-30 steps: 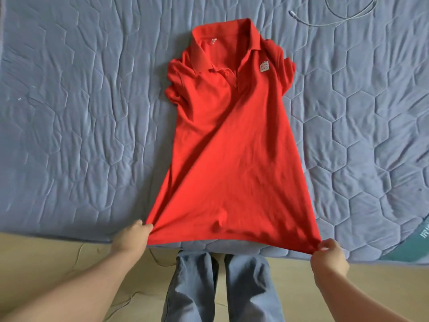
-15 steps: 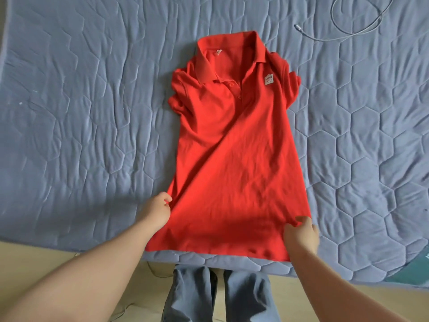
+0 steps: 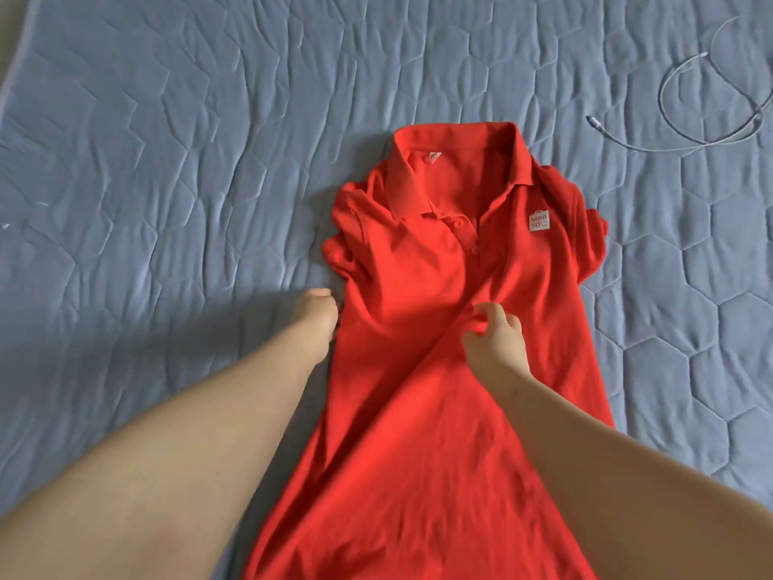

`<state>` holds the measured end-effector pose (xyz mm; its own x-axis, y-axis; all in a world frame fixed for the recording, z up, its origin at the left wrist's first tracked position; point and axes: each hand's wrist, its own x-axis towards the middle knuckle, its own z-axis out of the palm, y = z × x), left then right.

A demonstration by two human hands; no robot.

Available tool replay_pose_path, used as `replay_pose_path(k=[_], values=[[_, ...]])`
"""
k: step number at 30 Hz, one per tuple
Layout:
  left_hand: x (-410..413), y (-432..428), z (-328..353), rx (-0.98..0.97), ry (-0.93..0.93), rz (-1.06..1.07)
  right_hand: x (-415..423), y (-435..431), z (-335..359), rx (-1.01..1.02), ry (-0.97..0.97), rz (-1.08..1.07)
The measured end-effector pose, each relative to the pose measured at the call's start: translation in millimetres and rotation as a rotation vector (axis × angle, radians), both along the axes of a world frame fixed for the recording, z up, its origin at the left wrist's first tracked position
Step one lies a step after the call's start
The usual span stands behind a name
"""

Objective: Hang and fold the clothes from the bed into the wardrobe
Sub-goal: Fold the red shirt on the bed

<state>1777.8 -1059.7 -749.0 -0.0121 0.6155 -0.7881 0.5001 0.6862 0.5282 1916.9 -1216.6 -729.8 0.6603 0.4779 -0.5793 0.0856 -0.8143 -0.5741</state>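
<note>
A red polo shirt (image 3: 422, 412) lies face up on the blue quilted bed cover (image 3: 167, 161), collar at the far end, both sleeves bunched at the shoulders. A small white logo patch sits on its right chest. My left hand (image 3: 316, 313) is at the shirt's left side edge just below the sleeve, fingers curled against the fabric there. My right hand (image 3: 495, 343) is on the middle of the shirt below the button placket, its curled fingers pinching a diagonal ridge of cloth. The hem is out of view at the bottom.
A white charging cable (image 3: 707, 133) lies looped on the bed cover at the far right. The bed's left edge (image 3: 16, 73) shows at the upper left.
Both hands have left the hem and moved up the shirt, the left to the side edge under the sleeve, the right to the middle of the chest. The view has come closer.
</note>
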Motion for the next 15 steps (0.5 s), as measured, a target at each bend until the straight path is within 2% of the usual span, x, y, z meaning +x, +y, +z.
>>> replay_pose_path(k=[3, 6, 9, 12, 15], values=[[27, 19, 2, -0.173, -0.258, 0.159, 14, 38, -21, 0.043, 0.079, 0.031], [42, 39, 5, -0.273, -0.414, 0.171, 23, 54, -40, -0.05, 0.198, 0.033], [37, 48, 8, -0.174, -0.481, 0.243, 30, 54, -46, -0.091, 0.253, -0.006], [-3, 53, 11, -0.02, -0.579, 0.354, 36, 56, -42, -0.078, 0.306, -0.122], [-51, 61, 16, 0.143, -0.498, 0.472, 39, 61, -40, -0.051, 0.385, -0.236]])
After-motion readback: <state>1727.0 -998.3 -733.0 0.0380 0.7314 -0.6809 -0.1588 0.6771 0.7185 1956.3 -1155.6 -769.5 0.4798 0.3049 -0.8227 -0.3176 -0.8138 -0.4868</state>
